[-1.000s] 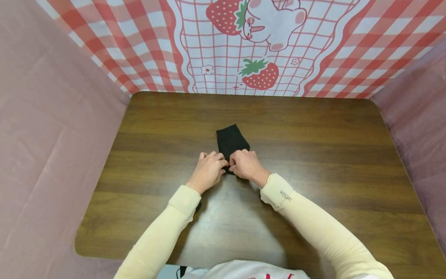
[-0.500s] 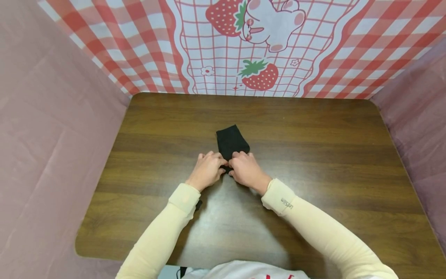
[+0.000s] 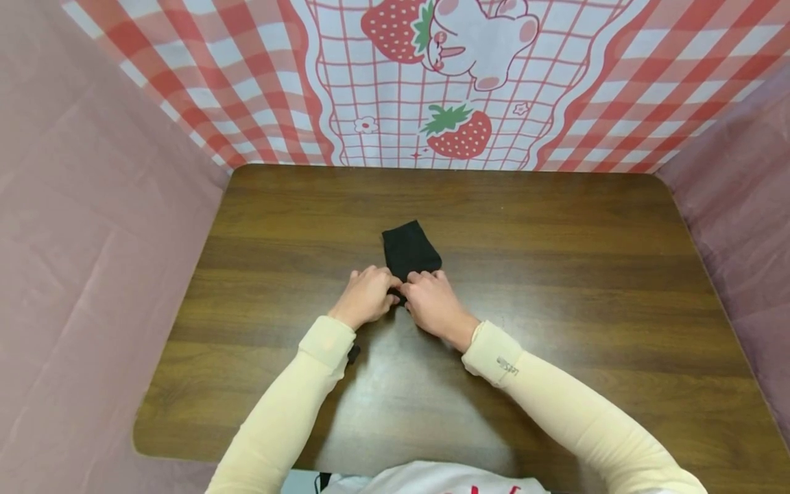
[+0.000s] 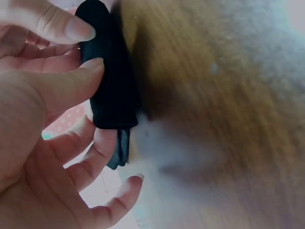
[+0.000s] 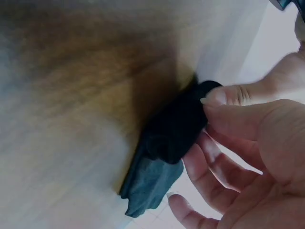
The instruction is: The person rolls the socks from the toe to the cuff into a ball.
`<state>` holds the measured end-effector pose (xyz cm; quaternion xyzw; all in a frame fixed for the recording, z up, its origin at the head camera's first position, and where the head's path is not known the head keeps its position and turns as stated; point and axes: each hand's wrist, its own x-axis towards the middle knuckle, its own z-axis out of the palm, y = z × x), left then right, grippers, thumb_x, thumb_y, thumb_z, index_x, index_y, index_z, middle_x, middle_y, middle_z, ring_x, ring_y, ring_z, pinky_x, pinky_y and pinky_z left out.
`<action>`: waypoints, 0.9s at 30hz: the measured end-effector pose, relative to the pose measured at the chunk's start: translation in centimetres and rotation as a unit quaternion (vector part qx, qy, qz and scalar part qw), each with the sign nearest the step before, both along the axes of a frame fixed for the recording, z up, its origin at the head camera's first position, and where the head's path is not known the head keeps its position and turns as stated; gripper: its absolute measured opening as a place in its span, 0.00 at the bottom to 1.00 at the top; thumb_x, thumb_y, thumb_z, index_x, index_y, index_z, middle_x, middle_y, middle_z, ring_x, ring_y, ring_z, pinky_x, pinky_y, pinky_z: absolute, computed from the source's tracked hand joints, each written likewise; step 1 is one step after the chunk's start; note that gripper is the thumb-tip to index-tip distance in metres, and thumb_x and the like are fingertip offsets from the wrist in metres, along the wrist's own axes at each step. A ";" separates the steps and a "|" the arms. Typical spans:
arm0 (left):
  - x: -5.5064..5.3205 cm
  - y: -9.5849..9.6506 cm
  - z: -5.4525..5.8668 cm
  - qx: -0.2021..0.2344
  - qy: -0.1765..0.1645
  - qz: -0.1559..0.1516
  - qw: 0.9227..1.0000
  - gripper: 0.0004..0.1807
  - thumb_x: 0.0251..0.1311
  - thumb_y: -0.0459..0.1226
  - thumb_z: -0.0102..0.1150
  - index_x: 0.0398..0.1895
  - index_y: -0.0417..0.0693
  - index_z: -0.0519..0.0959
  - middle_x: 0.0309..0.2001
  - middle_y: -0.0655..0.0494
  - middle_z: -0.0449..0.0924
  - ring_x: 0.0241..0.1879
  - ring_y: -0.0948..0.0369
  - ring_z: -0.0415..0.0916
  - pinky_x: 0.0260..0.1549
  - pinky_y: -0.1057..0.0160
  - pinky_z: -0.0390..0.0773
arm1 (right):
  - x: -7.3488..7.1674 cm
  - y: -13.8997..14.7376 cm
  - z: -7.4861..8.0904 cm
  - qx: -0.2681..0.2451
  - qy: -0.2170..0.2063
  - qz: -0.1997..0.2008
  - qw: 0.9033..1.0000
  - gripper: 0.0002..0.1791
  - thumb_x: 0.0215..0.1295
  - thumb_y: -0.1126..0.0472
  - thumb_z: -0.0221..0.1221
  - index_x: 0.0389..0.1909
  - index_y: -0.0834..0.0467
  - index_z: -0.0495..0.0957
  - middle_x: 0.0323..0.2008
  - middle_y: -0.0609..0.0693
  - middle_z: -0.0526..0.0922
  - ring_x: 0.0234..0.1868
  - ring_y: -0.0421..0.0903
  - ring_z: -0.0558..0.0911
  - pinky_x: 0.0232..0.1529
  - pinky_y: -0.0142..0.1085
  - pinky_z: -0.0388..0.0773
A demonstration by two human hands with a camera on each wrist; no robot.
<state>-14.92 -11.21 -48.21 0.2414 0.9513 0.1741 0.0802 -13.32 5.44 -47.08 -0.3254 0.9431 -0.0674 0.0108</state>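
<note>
A black sock (image 3: 411, 248) lies on the brown wooden table (image 3: 555, 274), its far part flat and its near end rolled up into a thick bundle. My left hand (image 3: 365, 295) holds the left side of the rolled end, and in the left wrist view its thumb and fingers press on the black roll (image 4: 112, 81). From the right side, my right hand (image 3: 435, 307) pinches the same roll between thumb and fingers. The right wrist view shows the flat part (image 5: 155, 183) of the sock reaching out past the roll. Both hands nearly meet over the near end and partly hide it.
A red-and-white checked cloth with strawberries (image 3: 459, 135) hangs behind the table's far edge. Pink fabric walls (image 3: 123, 240) stand at both sides. A small dark object (image 3: 354, 354) shows beside the left cuff.
The right hand has shifted slightly toward me and its fingers have settled along the roll. The left hand has barely moved. The sock's flat far part stays in place.
</note>
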 end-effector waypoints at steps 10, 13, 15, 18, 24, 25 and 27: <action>-0.6 -0.1 0.0 0.021 -0.038 0.014 0.999 0.07 0.59 0.37 0.68 0.40 0.58 0.88 0.41 0.59 0.85 0.42 0.57 0.80 0.39 0.48 0.71 | 0.0 -0.2 -1.2 -0.009 0.039 -0.001 0.999 0.07 0.57 0.64 0.70 0.36 0.59 0.84 0.32 0.54 0.80 0.36 0.53 0.81 0.45 0.49 0.71; -0.3 -0.1 -0.1 0.031 -0.033 0.020 0.999 0.08 0.60 0.36 0.68 0.41 0.57 0.89 0.41 0.58 0.85 0.44 0.56 0.79 0.41 0.47 0.71 | -0.4 -0.3 -1.3 -0.006 0.030 -0.004 1.000 0.06 0.57 0.64 0.70 0.35 0.58 0.84 0.29 0.53 0.80 0.34 0.53 0.81 0.44 0.50 0.71; 0.0 -0.2 -0.3 0.033 -0.017 0.021 0.999 0.09 0.60 0.37 0.67 0.43 0.56 0.88 0.42 0.57 0.84 0.44 0.55 0.78 0.42 0.47 0.71 | -0.7 -0.4 -1.2 -0.006 0.016 -0.007 1.000 0.05 0.57 0.64 0.70 0.34 0.58 0.85 0.29 0.52 0.80 0.33 0.52 0.81 0.44 0.50 0.71; 0.5 -0.3 -0.5 0.037 0.014 0.023 0.999 0.13 0.60 0.39 0.68 0.48 0.53 0.86 0.45 0.56 0.82 0.46 0.54 0.76 0.45 0.47 0.70 | -1.1 -0.4 -1.0 -0.002 -0.011 -0.015 1.000 0.05 0.58 0.64 0.70 0.34 0.57 0.85 0.30 0.52 0.81 0.34 0.51 0.82 0.44 0.50 0.71; 1.2 -0.5 -1.0 0.042 0.084 0.026 0.995 0.24 0.55 0.41 0.72 0.56 0.49 0.80 0.51 0.54 0.79 0.50 0.52 0.74 0.46 0.47 0.69 | -1.7 -0.3 -0.5 -0.005 -0.047 -0.025 0.999 0.04 0.59 0.64 0.69 0.33 0.57 0.84 0.32 0.51 0.83 0.36 0.50 0.83 0.44 0.51 0.71; 1.3 -0.5 -1.1 0.042 0.095 0.025 0.994 0.24 0.55 0.41 0.73 0.56 0.49 0.79 0.51 0.54 0.79 0.50 0.52 0.74 0.46 0.47 0.69 | -1.8 -0.3 -0.5 -0.006 -0.049 -0.025 0.998 0.04 0.58 0.64 0.69 0.33 0.57 0.84 0.32 0.51 0.83 0.36 0.51 0.83 0.43 0.51 0.72; 1.4 -0.4 -1.2 0.035 0.113 0.021 0.993 0.23 0.54 0.40 0.73 0.53 0.49 0.80 0.50 0.55 0.79 0.50 0.53 0.73 0.46 0.47 0.69 | -1.9 -0.3 -0.4 -0.008 -0.054 -0.027 0.998 0.03 0.59 0.63 0.69 0.33 0.57 0.84 0.32 0.51 0.83 0.36 0.51 0.83 0.42 0.51 0.72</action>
